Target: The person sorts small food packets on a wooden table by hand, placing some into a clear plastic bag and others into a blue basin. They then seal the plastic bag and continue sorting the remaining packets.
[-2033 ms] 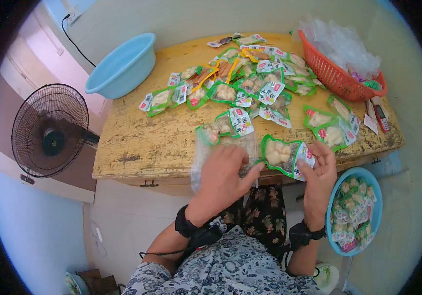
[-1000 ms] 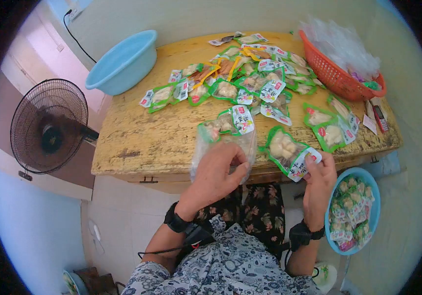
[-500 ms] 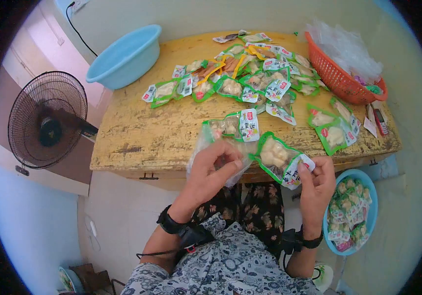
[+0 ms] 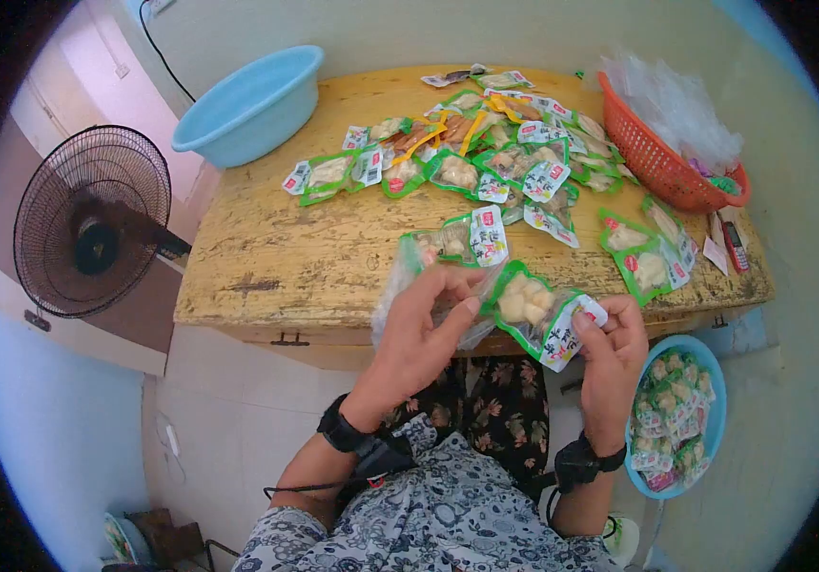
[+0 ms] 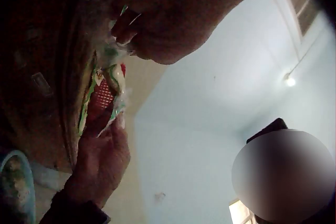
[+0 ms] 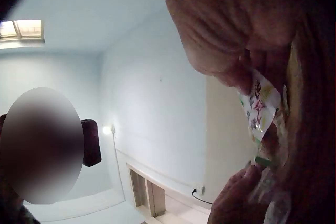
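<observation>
My right hand (image 4: 612,357) pinches the white label end of a green-edged food packet (image 4: 524,303) between thumb and fingers, above the table's front edge. Pale lumps show through its clear window. My left hand (image 4: 417,329) holds a clear plastic bag (image 4: 390,297), fingers curled over it and thumb toward the packet. The packet's far end lies right at the bag's mouth. Another food packet (image 4: 457,240) with a white label lies at the bag's far end. In the right wrist view the packet's label (image 6: 261,103) hangs from the right fingers, close to the left fingertips.
Several packets (image 4: 452,172) are spread over the back of the yellow wooden table (image 4: 247,248). A blue basin (image 4: 252,110) stands back left, a red basket (image 4: 657,157) of plastic bags back right. A packet-filled blue tub (image 4: 722,381) sits low right; a fan (image 4: 95,224) stands left.
The right hand has lifted the packet, tilted it and brought its far end left to the bag's mouth. The left hand has raised the near part of the bag from the table.
</observation>
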`<state>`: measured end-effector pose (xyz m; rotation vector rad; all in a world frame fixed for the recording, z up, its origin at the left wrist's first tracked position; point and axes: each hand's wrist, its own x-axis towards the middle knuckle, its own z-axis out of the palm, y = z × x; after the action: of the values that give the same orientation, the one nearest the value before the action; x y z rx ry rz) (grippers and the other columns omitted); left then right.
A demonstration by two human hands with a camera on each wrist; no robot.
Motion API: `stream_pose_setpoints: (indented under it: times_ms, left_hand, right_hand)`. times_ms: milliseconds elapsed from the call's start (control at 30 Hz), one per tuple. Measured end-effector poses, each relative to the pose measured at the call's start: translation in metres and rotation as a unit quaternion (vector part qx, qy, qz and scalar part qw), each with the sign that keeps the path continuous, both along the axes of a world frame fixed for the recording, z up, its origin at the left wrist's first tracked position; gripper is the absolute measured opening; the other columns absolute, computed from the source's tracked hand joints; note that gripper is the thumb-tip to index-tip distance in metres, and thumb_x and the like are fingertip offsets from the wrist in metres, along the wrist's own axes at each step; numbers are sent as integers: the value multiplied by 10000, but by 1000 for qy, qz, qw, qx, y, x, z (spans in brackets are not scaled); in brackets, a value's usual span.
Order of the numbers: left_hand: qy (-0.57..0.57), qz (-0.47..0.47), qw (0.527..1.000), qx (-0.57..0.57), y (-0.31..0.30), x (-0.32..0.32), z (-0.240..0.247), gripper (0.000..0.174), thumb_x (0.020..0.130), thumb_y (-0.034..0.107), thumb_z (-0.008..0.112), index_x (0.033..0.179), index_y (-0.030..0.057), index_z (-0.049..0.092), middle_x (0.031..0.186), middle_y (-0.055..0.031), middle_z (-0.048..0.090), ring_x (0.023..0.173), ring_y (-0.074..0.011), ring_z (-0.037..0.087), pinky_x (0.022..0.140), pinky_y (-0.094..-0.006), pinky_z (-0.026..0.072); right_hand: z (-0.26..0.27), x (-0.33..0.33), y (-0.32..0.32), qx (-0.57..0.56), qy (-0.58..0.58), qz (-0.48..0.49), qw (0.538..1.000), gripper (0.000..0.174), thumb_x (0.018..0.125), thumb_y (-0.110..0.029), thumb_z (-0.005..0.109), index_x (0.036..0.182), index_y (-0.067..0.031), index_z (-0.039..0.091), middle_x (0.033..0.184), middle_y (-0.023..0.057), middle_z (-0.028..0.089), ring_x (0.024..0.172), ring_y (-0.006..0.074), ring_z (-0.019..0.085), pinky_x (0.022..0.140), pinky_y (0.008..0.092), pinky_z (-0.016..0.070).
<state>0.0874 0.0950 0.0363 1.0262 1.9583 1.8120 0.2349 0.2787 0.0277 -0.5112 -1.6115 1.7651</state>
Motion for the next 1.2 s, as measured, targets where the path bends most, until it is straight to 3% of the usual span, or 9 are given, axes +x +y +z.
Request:
stream_pose_setpoints:
  times_ms: [200, 333, 500, 767, 833, 933, 1033, 1167, 1200]
  left_hand:
    - [181, 78, 980, -7, 2, 18, 6, 241, 916, 22, 665, 1149, -8, 612, 1097, -165, 672, 1063, -328, 660, 1023, -426, 488]
    - [248, 80, 965, -6, 0, 25, 14, 130, 909, -13, 649, 1027, 4, 596, 1322, -234, 646, 1235, -368, 627, 1100, -484, 442]
    - [301, 94, 949, 15, -2, 23, 12, 148, 891, -36, 661, 1017, -4, 590, 1332, -251, 631, 1242, -404, 618, 1119, -511, 435]
    - [257, 101, 958, 79, -19, 15, 2, 144, 897, -37, 660, 1021, -9, 591, 1357, -248, 621, 1265, -395, 609, 1073, -468, 470]
    - [248, 117, 957, 98, -21, 10, -1, 135, 905, -31, 656, 1022, -9, 592, 1351, -239, 627, 1260, -383, 612, 1062, -450, 473]
    - [199, 137, 965, 100, -30, -1, -5, 110, 923, -10, 647, 1020, -4, 596, 1295, -216, 653, 1213, -350, 630, 1031, -422, 482]
    - [160, 159, 971, 79, -42, -9, -17, 101, 926, -2, 643, 1012, -3, 591, 1188, -193, 668, 1118, -326, 647, 962, -404, 497]
    - [125, 132, 980, 86, -49, -11, -26, 111, 907, -16, 642, 996, -3, 578, 1086, -182, 658, 1010, -330, 654, 857, -401, 516]
    - [131, 126, 980, 85, -49, -12, -27, 103, 910, -12, 638, 993, -1, 579, 1081, -180, 658, 1002, -325, 655, 848, -400, 516]
  right_hand:
    - [3, -15, -19, 0, -4, 93, 996, 130, 946, -5, 660, 1032, -31, 566, 954, 24, 640, 882, 82, 627, 765, 251, 520]
    - [1, -40, -33, -41, -15, 81, 996, 135, 963, 7, 632, 1071, -27, 558, 989, 32, 650, 912, 95, 630, 785, 255, 520]
    - [0, -76, -68, -69, 18, 139, 988, 179, 972, 35, 595, 1140, -20, 563, 1068, 61, 651, 986, 126, 630, 848, 266, 523]
    - [-23, -107, -67, 212, -46, 158, 963, 162, 946, -96, 629, 1087, -17, 624, 1059, 129, 672, 935, 232, 672, 774, 379, 542]
    - [-3, -113, -77, 393, -97, 55, 913, 169, 937, -129, 638, 1065, -19, 647, 1019, 153, 681, 870, 283, 679, 733, 389, 537]
    - [-6, -120, -68, 484, -119, 82, 863, 188, 924, -136, 649, 1076, -26, 659, 964, 159, 691, 790, 340, 661, 714, 396, 532]
    - [7, -115, -56, 373, -161, 137, 903, 200, 931, -134, 648, 1099, -27, 657, 916, 130, 699, 736, 304, 662, 699, 399, 532]
    - [18, -114, -37, 258, -168, 49, 950, 210, 933, -64, 635, 1139, -30, 661, 939, 119, 707, 779, 258, 691, 731, 387, 544]
    - [21, -115, -32, 372, -176, 0, 911, 324, 886, -2, 632, 1206, -46, 657, 1110, 142, 700, 965, 305, 682, 862, 411, 541]
